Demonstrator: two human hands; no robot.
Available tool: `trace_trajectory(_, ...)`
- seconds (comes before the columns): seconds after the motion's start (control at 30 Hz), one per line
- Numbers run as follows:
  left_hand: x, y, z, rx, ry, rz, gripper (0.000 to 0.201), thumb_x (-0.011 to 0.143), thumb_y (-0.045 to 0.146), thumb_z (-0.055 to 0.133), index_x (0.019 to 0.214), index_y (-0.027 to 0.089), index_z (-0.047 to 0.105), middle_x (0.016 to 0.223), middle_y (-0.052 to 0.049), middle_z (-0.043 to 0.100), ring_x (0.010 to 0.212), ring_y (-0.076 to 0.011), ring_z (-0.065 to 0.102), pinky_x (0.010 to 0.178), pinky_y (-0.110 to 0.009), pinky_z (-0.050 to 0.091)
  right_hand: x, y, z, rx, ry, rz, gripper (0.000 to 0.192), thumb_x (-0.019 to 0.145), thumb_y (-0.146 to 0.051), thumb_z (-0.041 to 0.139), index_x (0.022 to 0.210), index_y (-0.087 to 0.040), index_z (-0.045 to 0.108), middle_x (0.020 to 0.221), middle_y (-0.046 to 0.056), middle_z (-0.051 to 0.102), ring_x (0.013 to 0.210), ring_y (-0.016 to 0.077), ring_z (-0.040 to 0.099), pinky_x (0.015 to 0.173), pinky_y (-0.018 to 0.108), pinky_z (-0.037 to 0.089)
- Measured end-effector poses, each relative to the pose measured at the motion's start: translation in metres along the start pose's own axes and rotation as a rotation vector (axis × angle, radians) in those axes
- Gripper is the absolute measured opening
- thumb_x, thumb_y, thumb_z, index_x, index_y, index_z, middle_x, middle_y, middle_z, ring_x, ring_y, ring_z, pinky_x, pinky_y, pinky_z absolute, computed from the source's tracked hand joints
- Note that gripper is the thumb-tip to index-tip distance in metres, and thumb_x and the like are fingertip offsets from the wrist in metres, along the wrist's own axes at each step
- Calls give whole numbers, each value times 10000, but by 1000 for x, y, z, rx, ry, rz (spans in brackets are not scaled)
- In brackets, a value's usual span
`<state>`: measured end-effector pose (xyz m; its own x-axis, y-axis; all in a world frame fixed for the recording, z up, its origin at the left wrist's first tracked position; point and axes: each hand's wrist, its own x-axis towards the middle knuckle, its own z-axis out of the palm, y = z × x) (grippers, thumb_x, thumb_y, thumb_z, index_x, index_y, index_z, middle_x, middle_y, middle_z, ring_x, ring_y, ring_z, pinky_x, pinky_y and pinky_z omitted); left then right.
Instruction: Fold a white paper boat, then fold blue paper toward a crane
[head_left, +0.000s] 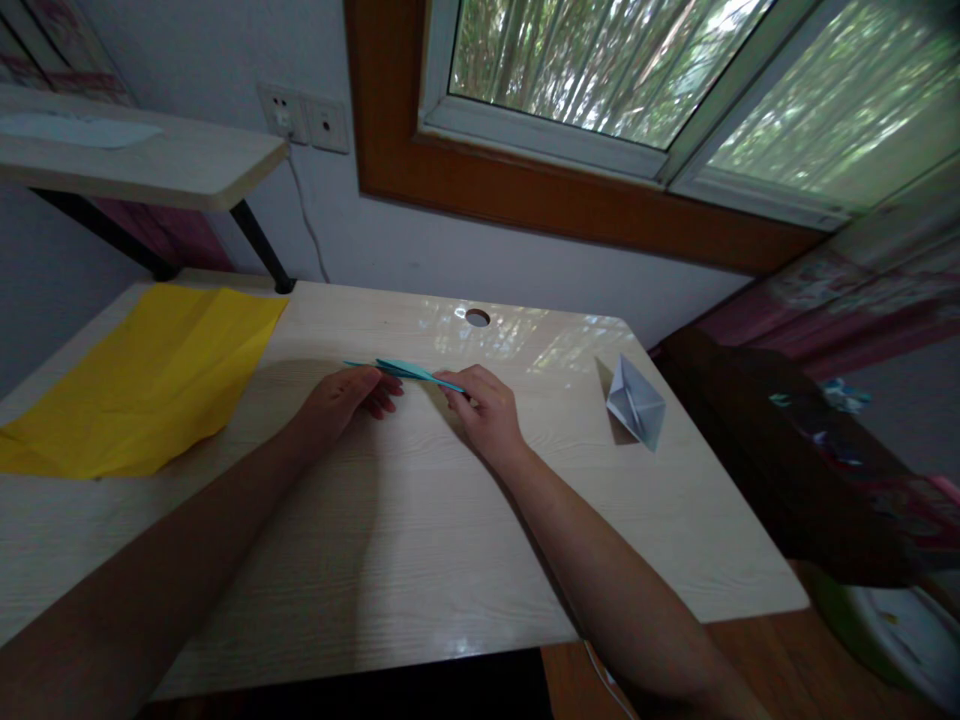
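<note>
A folded piece of blue-green paper is held just above the desk, seen nearly edge-on as a thin strip. My left hand pinches its left end between thumb and fingers, the other fingers curled beneath. At the opposite end my right hand grips the paper, thumb and fingers closed on it. The far side of the folds is hidden from this angle.
A creased yellow sheet lies at the desk's left. On the right stands a folded white paper shape. A raised shelf overhangs the back left; a round cable hole is near the back edge.
</note>
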<state>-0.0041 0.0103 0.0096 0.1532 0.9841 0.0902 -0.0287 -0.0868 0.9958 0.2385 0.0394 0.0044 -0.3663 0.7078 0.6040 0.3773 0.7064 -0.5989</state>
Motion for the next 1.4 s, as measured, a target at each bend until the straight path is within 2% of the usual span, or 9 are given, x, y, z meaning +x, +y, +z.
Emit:
trace_trajectory(0.17,3,-5,-2,-91,-6,-42,551,881,654,577,978,139,745,982,-132,763,779,-230,720,681,-340,587,-2,-1,1,-36,-106,-202,333,993,-176,508,1235,-280,712,940,59,698,821,144,649,718,268,533)
trace_trajectory(0.37,7,-3,-2,-127,-2,-98,461,845,572,671,1015,145,697,1041,-119,750,898,-252,727,766,-362,594,-4,-3,-1,-91,-228,-269,339,1009,-187,505,1280,-281,686,990,57,744,840,136,687,742,260,552)
trace_trajectory(0.57,9,-2,-2,-163,139,-112,376,768,433,770,949,195,543,863,-7,707,817,-193,712,766,-363,604,-5,-7,0,-30,-301,-315,309,1012,-203,525,1259,-285,691,1155,42,751,1014,144,716,857,266,574)
trace_trajectory(0.7,10,-5,-4,-144,211,-101,409,728,395,797,878,214,463,788,39,648,751,-149,667,711,-309,591,-5,-6,2,23,-354,-324,280,1007,-208,535,1211,-264,717,1150,52,750,998,148,725,861,269,576)
trace_trajectory(0.87,11,-10,-6,-87,252,-65,446,685,351,831,857,216,442,749,75,585,682,-110,618,657,-251,556,-5,-8,5,47,-436,-281,290,996,-217,537,1210,-296,716,1120,45,745,976,158,716,853,290,568)
trace_trajectory(1.07,11,-11,-7,-71,186,-52,438,717,337,811,926,223,443,813,43,682,745,-144,681,715,-296,573,-6,-11,4,50,-445,-209,434,933,-120,509,1322,-260,637,1010,46,745,871,153,686,815,290,551)
trace_trajectory(1.2,10,-9,-7,-35,172,-54,435,722,336,812,937,223,451,808,38,701,720,-145,683,686,-284,563,-5,-8,3,78,-389,-166,489,936,-107,462,1388,-253,576,1084,50,744,934,159,689,871,311,543)
trace_trajectory(1.3,8,-7,-5,13,123,-57,421,719,353,818,922,218,474,786,38,703,699,-143,675,659,-268,547,-3,-7,3,80,-306,-81,416,989,-180,461,1381,-251,581,1134,67,732,970,161,686,887,315,535)
trace_trajectory(1.4,7,-4,-3,53,58,-58,391,725,370,818,904,210,510,798,26,708,717,-151,677,653,-267,541,-1,-7,3,97,-235,7,341,1001,-282,525,1324,-247,627,1055,64,729,889,152,675,827,295,533)
